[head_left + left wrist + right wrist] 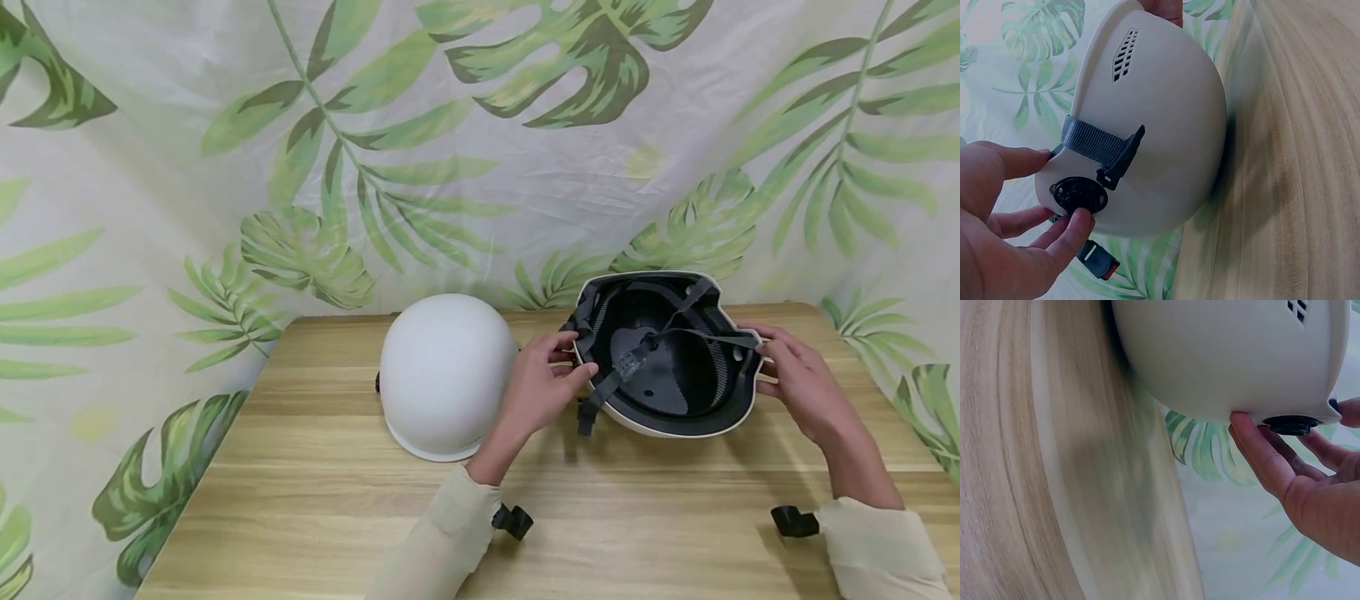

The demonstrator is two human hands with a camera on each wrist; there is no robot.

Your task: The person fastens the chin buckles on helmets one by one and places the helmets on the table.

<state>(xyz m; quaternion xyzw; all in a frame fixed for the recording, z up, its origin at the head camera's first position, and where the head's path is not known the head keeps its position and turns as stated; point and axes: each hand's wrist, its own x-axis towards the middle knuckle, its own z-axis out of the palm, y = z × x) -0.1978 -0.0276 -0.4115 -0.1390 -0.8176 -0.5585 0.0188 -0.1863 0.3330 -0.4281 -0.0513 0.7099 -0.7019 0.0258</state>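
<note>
A white helmet (678, 425) is turned with its opening up and toward me, showing black lining (660, 375) and dark straps. My left hand (543, 379) pinches its left rim between thumb and fingers. In the left wrist view those fingertips touch the shell beside a round black disc (1081, 195). A grey strap with a black clip (1121, 159) crosses the shell there, and a buckle (1099, 261) dangles below. My right hand (806, 379) holds the opposite rim; in the right wrist view its fingers lie around another black disc (1290, 425).
A second white helmet (447, 375) rests dome up on the wooden table (315, 500), left of my left hand. Behind the table hangs a leaf-patterned cloth (420, 167). Black devices (512, 522) stick out at both wrists.
</note>
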